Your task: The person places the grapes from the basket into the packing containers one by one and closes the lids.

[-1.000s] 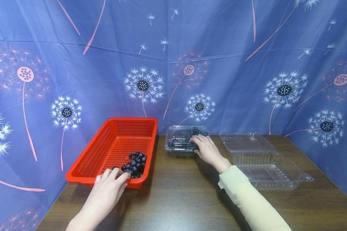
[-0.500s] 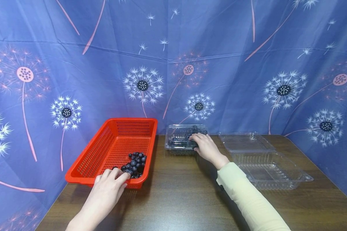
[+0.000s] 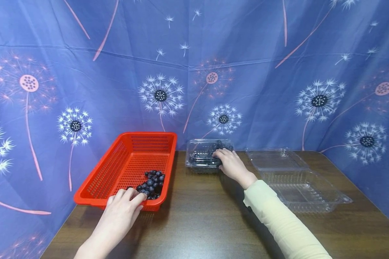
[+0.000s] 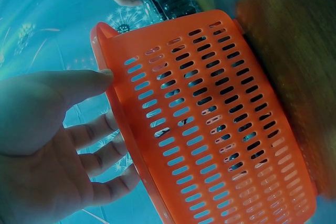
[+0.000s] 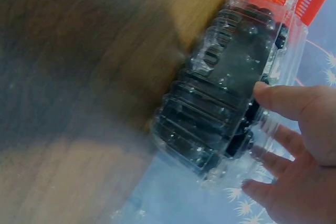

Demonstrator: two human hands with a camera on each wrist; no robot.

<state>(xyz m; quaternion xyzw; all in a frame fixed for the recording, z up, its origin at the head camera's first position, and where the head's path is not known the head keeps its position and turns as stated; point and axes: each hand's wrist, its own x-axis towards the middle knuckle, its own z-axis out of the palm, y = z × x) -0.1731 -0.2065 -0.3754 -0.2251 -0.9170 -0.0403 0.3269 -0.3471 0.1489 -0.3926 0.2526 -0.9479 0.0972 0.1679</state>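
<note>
A red plastic basket (image 3: 100, 169) stands at the left of the table with a bunch of dark grapes (image 3: 150, 181) in its near right corner. My left hand (image 3: 121, 212) grips its near rim, thumb outside and fingers over the edge; the left wrist view shows the thumb (image 4: 89, 85) against the slotted wall. Further back, a closed clear plastic box (image 3: 197, 158) holds more dark grapes. My right hand (image 3: 233, 165) holds its right part, with the thumb (image 5: 273, 97) at the front edge and the other fingers over the lid.
To the right lies a second clear plastic box (image 3: 301, 187), its lid (image 3: 275, 158) folded back and nothing visible inside. A blue dandelion-print cloth (image 3: 188, 72) hangs behind the wooden table (image 3: 201, 223).
My left hand and the basket stay where they were. My right hand and the closed box's lid edge have shifted very slightly up in the head view.
</note>
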